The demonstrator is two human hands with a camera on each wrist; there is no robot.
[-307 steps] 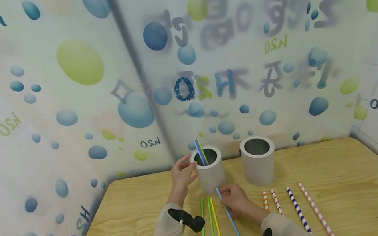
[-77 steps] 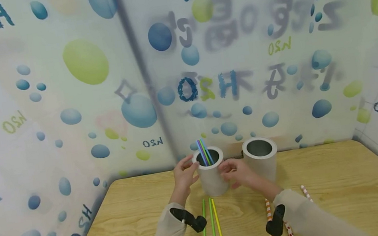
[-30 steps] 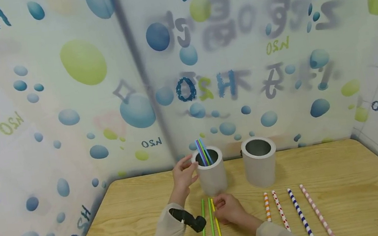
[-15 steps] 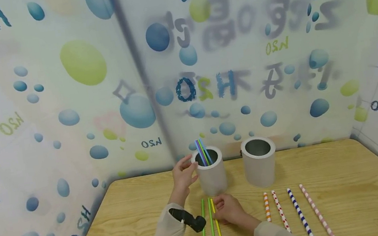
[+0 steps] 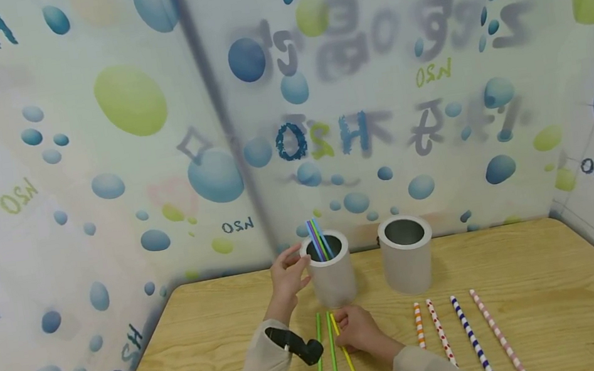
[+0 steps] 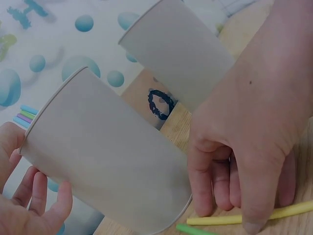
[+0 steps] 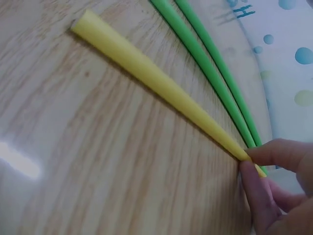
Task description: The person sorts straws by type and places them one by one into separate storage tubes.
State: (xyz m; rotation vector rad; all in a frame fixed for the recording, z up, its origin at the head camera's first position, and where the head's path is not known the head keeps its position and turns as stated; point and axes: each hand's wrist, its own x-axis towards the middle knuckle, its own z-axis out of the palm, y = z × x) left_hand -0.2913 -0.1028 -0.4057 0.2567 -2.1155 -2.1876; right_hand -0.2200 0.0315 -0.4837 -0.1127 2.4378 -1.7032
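Note:
My left hand [image 5: 287, 277] holds the rim of the left light-grey cup [image 5: 333, 283] with thumb and forefinger, its other fingers loose beside the wall in the left wrist view. Blue, purple and green straws [image 5: 317, 240] lean upright in that cup. In front of it, my right hand [image 5: 362, 331] pinches a yellow drinking straw [image 7: 161, 90] close to its far end, between thumb and forefinger. The straw slants across the wooden table [image 7: 98, 147]. Two green straws [image 5: 334, 364] lie just left of the yellow one, roughly side by side.
A second grey cup [image 5: 408, 268], with no straws showing, stands to the right of the first. Patterned straws lie front right: orange-striped [image 5: 419, 323], red-dotted [image 5: 440, 331], blue-striped [image 5: 472, 338] and pink-striped [image 5: 498, 334]. A printed fabric wall [image 5: 437, 128] rises behind the table.
Since the earliest frame, a blue straw has gone from the table into the left cup. My right hand has moved from the cup to the yellow straw, whose near end has now swung right.

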